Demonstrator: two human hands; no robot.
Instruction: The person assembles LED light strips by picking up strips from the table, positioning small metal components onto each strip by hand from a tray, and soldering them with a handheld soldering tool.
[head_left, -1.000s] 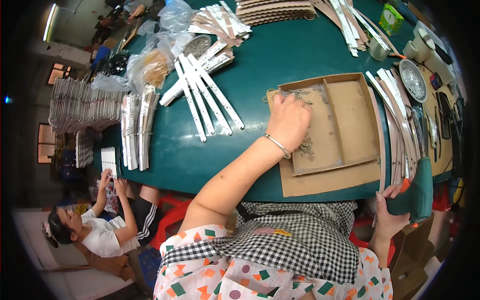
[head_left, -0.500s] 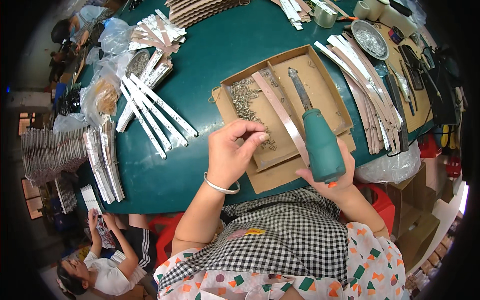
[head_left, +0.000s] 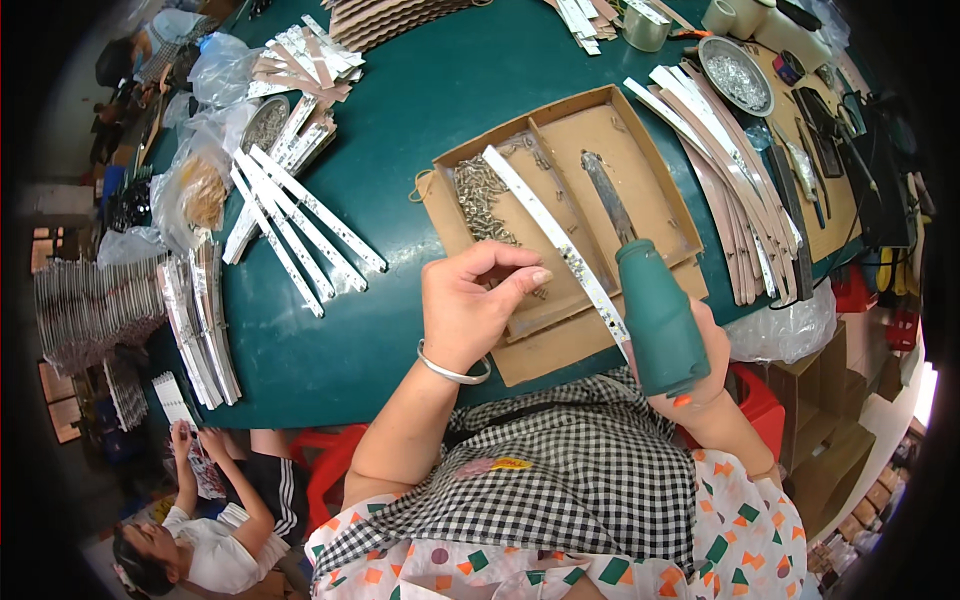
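My right hand is closed around a thick green-handled tool whose long, dirty grey metal shaft points away from me. The same hand holds the near end of a narrow white strip dotted with small parts, which slants over a cardboard tray. Just left of the strip my left hand is closed, thumb against forefinger; whatever lies in that pinch is too small to make out. Beyond its fingers, many small metal pieces like screws are heaped in the tray's left compartment.
Several white strips fan out at left, beside plastic bags. More strips lie right of the tray, near a metal bowl of small clear pieces. Another person sits at lower left, holding a white strip-like piece.
The strip has turned over, from its plain brownish face to the white face with small parts. My right hand and tool have shifted slightly right; my left hand stays pinched nearby.
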